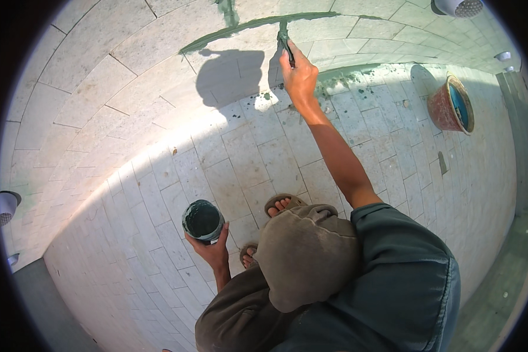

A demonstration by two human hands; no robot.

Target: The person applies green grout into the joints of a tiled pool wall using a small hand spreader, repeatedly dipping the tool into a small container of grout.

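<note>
Head: right hand [301,76] grips brush [284,37], left hand [215,253] pot [207,237]

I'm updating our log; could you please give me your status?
Right hand gripping brush, tip at green streak. Left hand holding green-smeared pot. Reddish bucket apart, off to the right.

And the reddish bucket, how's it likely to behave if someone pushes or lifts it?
Pushed high, the reddish bucket may tip, since it looks wider at the rim than at the base. Its smeared, dull outside suggests it probably won't be slippery. It could be heavy if the blue inside is liquid; I can't tell.
</note>
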